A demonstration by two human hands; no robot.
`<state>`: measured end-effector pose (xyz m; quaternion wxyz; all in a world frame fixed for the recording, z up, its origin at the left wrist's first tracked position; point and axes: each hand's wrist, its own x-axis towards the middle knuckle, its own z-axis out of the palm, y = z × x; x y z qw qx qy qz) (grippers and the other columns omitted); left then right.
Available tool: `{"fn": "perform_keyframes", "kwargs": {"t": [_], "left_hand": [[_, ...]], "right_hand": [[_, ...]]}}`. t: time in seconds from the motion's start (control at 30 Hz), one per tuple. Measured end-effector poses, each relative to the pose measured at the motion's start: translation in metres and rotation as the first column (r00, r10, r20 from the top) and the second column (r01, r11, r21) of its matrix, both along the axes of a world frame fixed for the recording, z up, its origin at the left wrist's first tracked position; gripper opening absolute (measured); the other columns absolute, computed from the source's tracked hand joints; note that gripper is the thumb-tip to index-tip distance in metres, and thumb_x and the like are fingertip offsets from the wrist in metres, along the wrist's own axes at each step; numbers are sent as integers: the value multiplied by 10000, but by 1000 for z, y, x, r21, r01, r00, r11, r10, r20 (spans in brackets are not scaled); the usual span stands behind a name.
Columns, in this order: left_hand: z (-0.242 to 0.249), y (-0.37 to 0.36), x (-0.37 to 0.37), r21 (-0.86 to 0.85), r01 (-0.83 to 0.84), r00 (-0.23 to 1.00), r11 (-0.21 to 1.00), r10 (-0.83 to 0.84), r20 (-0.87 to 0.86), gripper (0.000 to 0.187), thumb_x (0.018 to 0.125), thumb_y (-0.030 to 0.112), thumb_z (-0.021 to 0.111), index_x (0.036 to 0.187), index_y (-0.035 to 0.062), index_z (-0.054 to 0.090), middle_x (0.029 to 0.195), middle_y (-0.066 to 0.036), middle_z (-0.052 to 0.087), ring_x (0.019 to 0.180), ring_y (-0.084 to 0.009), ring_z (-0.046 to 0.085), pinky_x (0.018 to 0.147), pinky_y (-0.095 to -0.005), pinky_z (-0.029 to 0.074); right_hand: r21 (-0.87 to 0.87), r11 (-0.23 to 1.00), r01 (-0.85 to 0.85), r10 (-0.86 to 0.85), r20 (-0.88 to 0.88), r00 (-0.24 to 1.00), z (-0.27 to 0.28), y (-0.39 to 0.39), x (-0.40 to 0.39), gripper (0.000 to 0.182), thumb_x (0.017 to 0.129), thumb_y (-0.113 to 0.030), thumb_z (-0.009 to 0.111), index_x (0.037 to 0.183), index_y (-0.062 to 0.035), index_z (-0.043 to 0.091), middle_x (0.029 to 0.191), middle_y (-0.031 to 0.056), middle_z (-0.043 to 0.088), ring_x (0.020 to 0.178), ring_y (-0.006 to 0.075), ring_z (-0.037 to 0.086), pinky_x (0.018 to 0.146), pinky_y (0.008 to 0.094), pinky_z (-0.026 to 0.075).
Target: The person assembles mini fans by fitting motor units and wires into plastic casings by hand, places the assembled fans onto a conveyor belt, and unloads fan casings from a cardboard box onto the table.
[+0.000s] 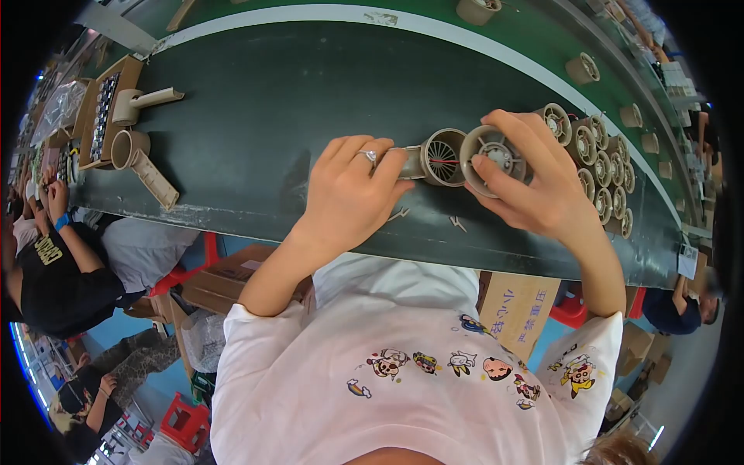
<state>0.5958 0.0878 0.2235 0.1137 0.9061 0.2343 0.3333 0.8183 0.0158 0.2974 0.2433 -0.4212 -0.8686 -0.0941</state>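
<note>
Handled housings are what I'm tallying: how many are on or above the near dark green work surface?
3: the held housing in the left hand, plus the upper housing and lower housing by the brown box at the picture's left. More may be hidden.

Passable beyond and left of the left fingers (393, 166) over bare surface (248, 93), up to the handled casings (151, 177); blocked right of the right fingers (515, 122) by clustered fan units (603, 169); littered bodyward of both with small pieces (458, 223)
</note>
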Motion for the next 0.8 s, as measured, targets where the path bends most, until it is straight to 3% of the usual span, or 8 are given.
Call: {"fn": "perform_keyframes", "kwargs": {"t": [0.07,0.13,0.3,0.4,0.57,0.63,0.7,0.8], "left_hand": [[2,1,2,-17,9,1000,1000,-9,-4,339,643,159,800,930,56,650,958,-66,671,879,-262,634,761,-377,498],[5,1,6,-33,21,1000,999,-21,-7,320,657,147,792,928,56,649,957,-66,669,879,-262,633,762,-377,498],[4,-2,16,-281,48,999,958,-53,-8,256,720,120,733,953,68,644,933,-68,642,865,-275,607,744,-381,476],[0,-5,18,-334,50,999,941,-46,20,154,743,102,707,885,60,667,931,-66,646,841,-280,605,726,-383,471],[4,0,12,-521,49,999,852,-48,16,82,755,59,667,836,43,663,869,-72,653,771,-292,603,718,-381,464],[3,0,13,-442,63,998,895,-56,28,71,769,74,654,836,50,656,817,-82,643,743,-293,599,696,-380,459],[9,-2,11,-473,21,997,881,-52,-53,71,789,114,648,837,62,653,754,-75,628,690,-286,592,659,-387,449],[3,-3,14,-512,-10,999,859,-11,-38,66,797,122,638,829,67,655,721,-68,625,652,-281,588,631,-391,448]], "right_hand": [[-14,1000,-24,24,2,1000,1,5,-2,240,622,-36,745,803,3,593,1086,213,532,835,330,583,659,361,505],[-58,993,-100,101,18,995,0,8,-2,322,589,-31,800,840,14,604,1119,243,526,861,371,591,668,387,514],[-55,987,-151,154,49,987,-10,17,-5,301,656,-112,783,858,-9,585,1128,198,504,871,342,565,690,382,504],[-120,986,-116,124,63,990,-10,15,-5,279,682,-143,772,876,-42,599,1168,171,510,929,329,560,741,386,509],[-307,929,-208,140,-230,963,-16,9,1,342,641,-100,792,943,-59,636,1226,178,535,1012,354,584,819,393,519],[-324,910,-258,154,-313,937,-17,8,4,348,623,-82,799,932,-55,640,1224,186,550,1019,363,596,828,392,521],[-478,845,-242,-110,-596,795,-18,5,5,297,650,-22,802,928,-43,701,1173,208,625,1038,322,642,861,370,528],[-354,905,-237,-86,-696,713,-42,6,-6,336,651,-6,808,970,-16,705,1138,223,642,1093,324,622,904,369,507]]}}
